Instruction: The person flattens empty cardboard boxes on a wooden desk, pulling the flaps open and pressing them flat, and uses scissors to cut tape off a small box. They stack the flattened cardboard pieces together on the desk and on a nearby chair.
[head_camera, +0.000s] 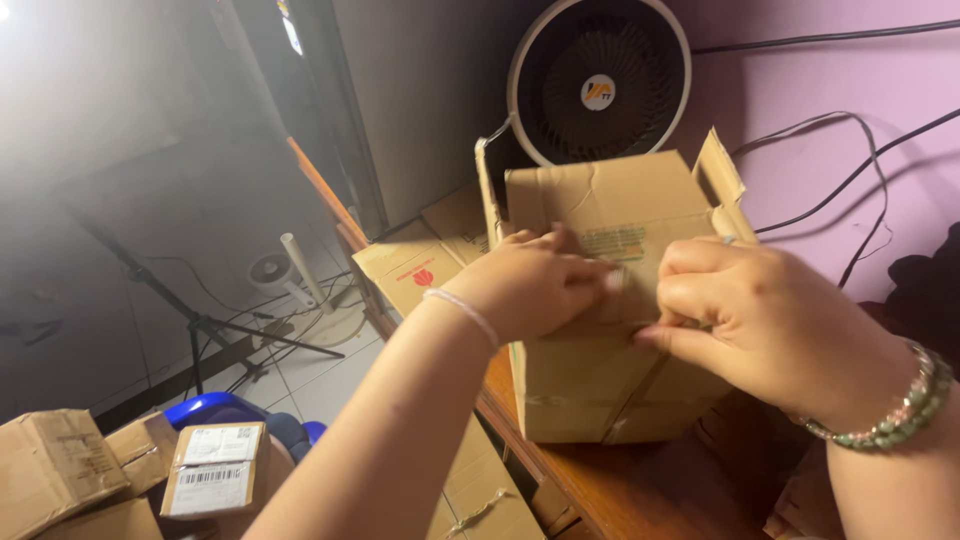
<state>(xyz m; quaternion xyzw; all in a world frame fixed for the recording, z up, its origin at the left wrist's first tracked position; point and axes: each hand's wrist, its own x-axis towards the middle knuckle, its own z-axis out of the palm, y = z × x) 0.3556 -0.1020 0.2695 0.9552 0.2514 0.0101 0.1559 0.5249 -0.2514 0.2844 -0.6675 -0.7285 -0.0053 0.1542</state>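
**Both hands at work on the face of an open carton**

Biggest thing in shot: the round fan (598, 85) on the pink wall, cables trailing beside it. Right below stands the brown cardboard box (600, 300), upright on the wooden table (610, 490) with its near edge by the table's rim. Its top flaps stand open at left and right, but from this angle the inside is hidden, so what it holds, if anything, cannot be told.

Now the hands. The left hand (525, 285), thin band at the wrist, lies across the box's front face, fingers pressed flat near a faded label — that looks like bracing, keeping the carton steady. The right hand (760, 320), beaded bracelet on the wrist, is curled tight beside it, thumb and forefinger pinched together at the face; it seems to be nipping tape or a label edge, though what sits between the fingers is too small to make out.

Down left on the floor: sealed parcels (215, 470) with white shipping labels, closed, stacked against something blue. Behind the carton lie flat boxes (415, 265).
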